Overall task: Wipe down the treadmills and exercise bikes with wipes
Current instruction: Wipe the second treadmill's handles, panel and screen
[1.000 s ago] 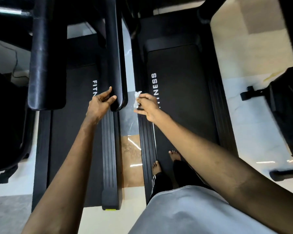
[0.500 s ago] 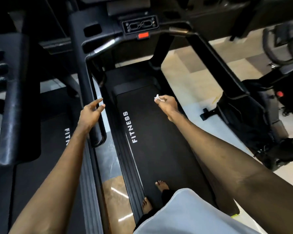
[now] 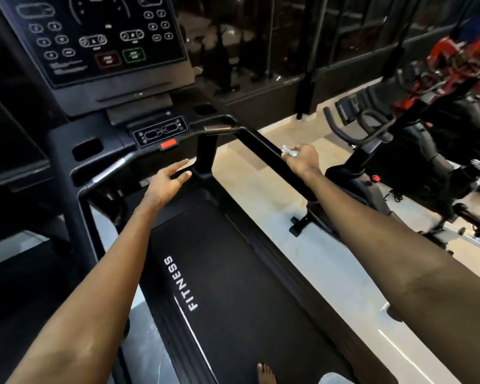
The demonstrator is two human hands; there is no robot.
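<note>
Nearest, at the bottom edge, we see a bare foot (image 3: pixel 265 374) planted on the treadmill belt (image 3: pixel 233 273), whose white FITNESS lettering (image 3: pixel 182 284) runs lengthwise toward the console. Further up, the left hand (image 3: pixel 166 180) hangs over the front of the deck with fingers straight and spread, holding nothing. Its fingertips lie close to the black centre upright (image 3: pixel 205 151), and we cannot tell whether they touch it. On the other side, the right hand (image 3: pixel 302 159) has its fingers curled round a crumpled white wipe (image 3: pixel 287 151), held against the top of the right handrail (image 3: pixel 263 151) as far as we can tell. We judge that the coming stroke turns on that rail. Its long axis slants from the console corner back and to the right, passing under the right forearm, so bare rail lies both ahead of the wipe and behind it. The right hand is on it and the left is well apart, so a slide along the slant looks like the right hand's work. Beyond come the red safety tab (image 3: pixel 168 144) and the dark console panel (image 3: pixel 103 37), neither near the wipe. An exercise bike (image 3: pixel 355 187) stands off to the right on the pale floor (image 3: pixel 261 206).
</note>
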